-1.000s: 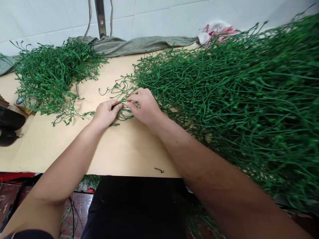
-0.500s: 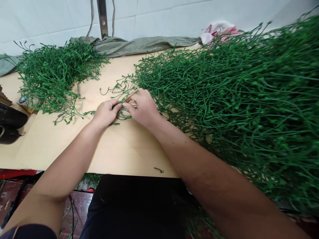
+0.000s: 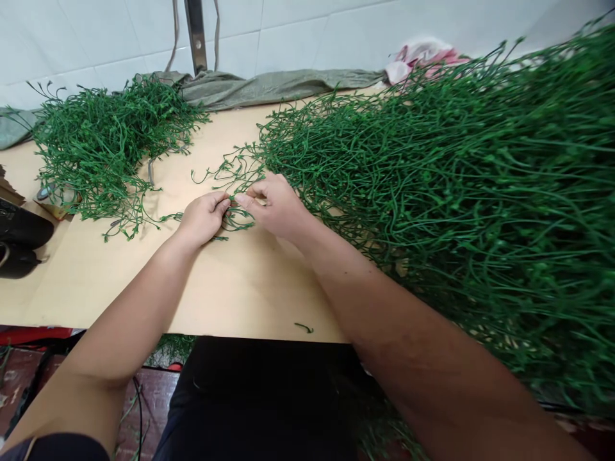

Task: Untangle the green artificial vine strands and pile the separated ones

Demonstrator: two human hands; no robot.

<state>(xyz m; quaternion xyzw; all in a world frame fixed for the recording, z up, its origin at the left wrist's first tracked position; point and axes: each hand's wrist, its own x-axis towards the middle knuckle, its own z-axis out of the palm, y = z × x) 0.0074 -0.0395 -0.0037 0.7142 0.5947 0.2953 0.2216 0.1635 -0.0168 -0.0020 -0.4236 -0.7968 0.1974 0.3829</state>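
Near the middle of the tan table (image 3: 250, 288), my left hand (image 3: 204, 218) is closed on a small bunch of thin green stems (image 3: 237, 221), thumb against the curled fingers. Just to its right, my right hand (image 3: 276, 205) has its thumb and fingers pinched together close to the stem tips; whatever is between them is too small to make out. A large heap of green stems (image 3: 432, 173) fills the right side, beside my right forearm. A smaller pile of green stems (image 3: 115, 134) lies at the back left.
Black cylindrical objects (image 3: 22, 224) stand at the left edge, near a round-topped container (image 3: 52, 195). A grey-green cloth (image 3: 269, 86) runs along the tiled wall, with a pink and white cloth (image 3: 423, 57) at its right. One short stem piece (image 3: 303, 327) lies near the front edge.
My right hand has shifted slightly, and its fingers have drawn in closer together. My left hand stays nearly in place, still holding the stems.
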